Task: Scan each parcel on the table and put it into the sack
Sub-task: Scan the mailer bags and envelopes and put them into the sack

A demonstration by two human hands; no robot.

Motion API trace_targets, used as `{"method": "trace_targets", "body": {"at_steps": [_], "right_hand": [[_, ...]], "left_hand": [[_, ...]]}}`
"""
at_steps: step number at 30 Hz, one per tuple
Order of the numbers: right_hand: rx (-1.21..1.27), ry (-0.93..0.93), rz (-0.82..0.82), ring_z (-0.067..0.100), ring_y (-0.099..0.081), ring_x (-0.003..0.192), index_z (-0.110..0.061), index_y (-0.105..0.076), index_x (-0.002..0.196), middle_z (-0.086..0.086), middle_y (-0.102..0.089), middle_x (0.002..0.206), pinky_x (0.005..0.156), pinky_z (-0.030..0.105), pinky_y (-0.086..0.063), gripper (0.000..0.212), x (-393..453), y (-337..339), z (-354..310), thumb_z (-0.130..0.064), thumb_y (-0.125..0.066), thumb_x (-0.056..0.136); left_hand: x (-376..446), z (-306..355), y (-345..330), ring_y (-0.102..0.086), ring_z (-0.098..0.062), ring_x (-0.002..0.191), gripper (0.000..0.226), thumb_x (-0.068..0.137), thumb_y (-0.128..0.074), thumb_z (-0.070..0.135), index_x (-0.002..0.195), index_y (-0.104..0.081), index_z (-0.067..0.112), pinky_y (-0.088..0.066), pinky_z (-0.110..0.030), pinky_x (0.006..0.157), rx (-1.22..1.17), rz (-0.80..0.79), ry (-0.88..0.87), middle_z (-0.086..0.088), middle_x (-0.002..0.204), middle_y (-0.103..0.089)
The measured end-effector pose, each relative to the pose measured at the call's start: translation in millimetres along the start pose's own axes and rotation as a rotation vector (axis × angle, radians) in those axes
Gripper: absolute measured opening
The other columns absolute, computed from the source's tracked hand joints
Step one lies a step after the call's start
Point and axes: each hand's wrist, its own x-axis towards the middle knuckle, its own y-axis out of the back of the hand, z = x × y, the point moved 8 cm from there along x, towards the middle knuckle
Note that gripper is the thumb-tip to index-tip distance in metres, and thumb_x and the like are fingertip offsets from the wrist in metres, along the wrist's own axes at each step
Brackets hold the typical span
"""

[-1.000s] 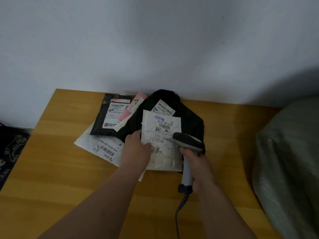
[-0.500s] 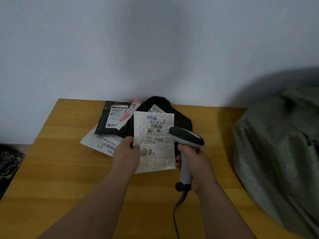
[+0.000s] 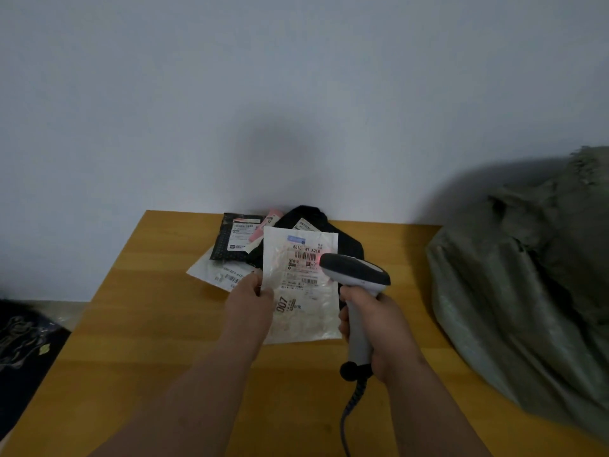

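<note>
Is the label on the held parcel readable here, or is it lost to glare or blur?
Head view: dim, soft; large print on the white parcel reads, fine print blurs; red scanner glow tints the barcode; no glare.

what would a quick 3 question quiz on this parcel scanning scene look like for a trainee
1. True or false: the left hand holds the white parcel by its left edge.
2. Which does the right hand grip? A) the barcode scanner B) a pen C) a phone
3. Fill in: the green sack sits at the ____ end of the wooden table.

Key:
1. True; thumb on the front, label facing up.
2. A; its head points at the label, where a red glow shows.
3. Right; other parcels lie behind, including a black parcel.
</note>
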Motion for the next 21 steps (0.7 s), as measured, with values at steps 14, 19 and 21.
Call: {"method": "trace_targets", "body": {"at_steps": [14,19,21], "right_hand": [[0.062,0.093,0.004,0.019,-0.057,0.062,-0.008,-0.066,0.094,0.007,-0.061,0.071,0.059,0.032,-0.046,0.016,-63.5,6.3,2.2,-0.023,-0.067,0.089],[0.051,0.162,0.044,0.017,-0.055,0.060,-0.010,-0.065,0.089,0.005,-0.059,0.069,0.056,0.030,-0.045,0.014,-92.9,16.3,-2.9,-0.024,-0.066,0.087],[0.059,0.193,0.081,0.018,-0.054,0.061,-0.011,-0.064,0.086,0.004,-0.058,0.067,0.055,0.029,-0.045,0.013,-107.0,25.7,-7.6,-0.024,-0.066,0.089]], "left_hand": [[-53.4,7.6,22.9,-0.060,-0.009,0.076,0.013,0.098,-0.050,0.013,0.096,-0.061,0.019,-0.038,-0.021,0.053,0.001,0.011,-0.080,0.001,0.089,-0.064],[-73.2,14.7,28.6,-0.060,-0.007,0.077,0.011,0.097,-0.053,0.014,0.100,-0.063,0.019,-0.041,-0.022,0.054,-0.002,0.007,-0.133,0.006,0.087,-0.064],[-80.9,20.2,28.2,-0.063,-0.011,0.078,0.013,0.096,-0.055,0.016,0.103,-0.066,0.018,-0.051,-0.029,0.061,-0.016,0.010,-0.166,0.006,0.086,-0.066]]}}
